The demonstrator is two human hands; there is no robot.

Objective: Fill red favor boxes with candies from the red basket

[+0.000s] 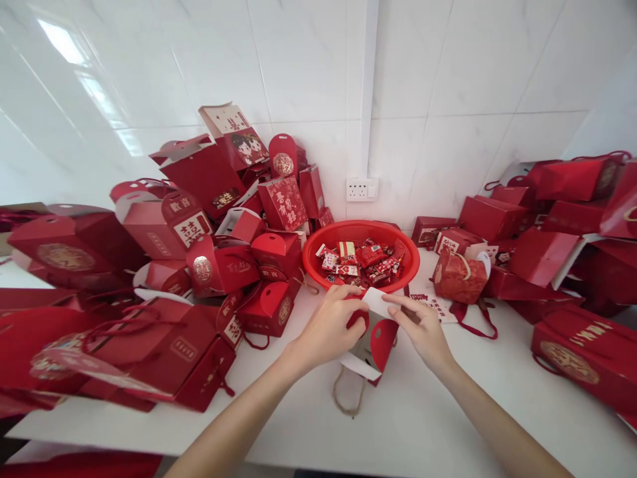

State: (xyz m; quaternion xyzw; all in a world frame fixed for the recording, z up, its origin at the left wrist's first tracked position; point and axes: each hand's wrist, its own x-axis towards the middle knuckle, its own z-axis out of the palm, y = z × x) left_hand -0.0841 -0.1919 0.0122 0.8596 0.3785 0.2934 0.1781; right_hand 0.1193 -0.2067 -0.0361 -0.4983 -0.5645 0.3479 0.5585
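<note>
A small red gift box (374, 345) with white inner flaps and a tan rope handle stands on the white table (398, 418) in front of me. My left hand (332, 326) grips its left side, fingers curled over a red flap. The fingers of my right hand (422, 326) pinch the white top flap from the right. Just behind the box sits a round red basket (318, 255) holding several wrapped candies (359, 263).
Several red gift boxes are heaped at the left (164, 292) and at the right (547, 245) against the white tiled wall. A red pouch (458, 277) lies right of the basket. A wall socket (361, 189) sits above the basket.
</note>
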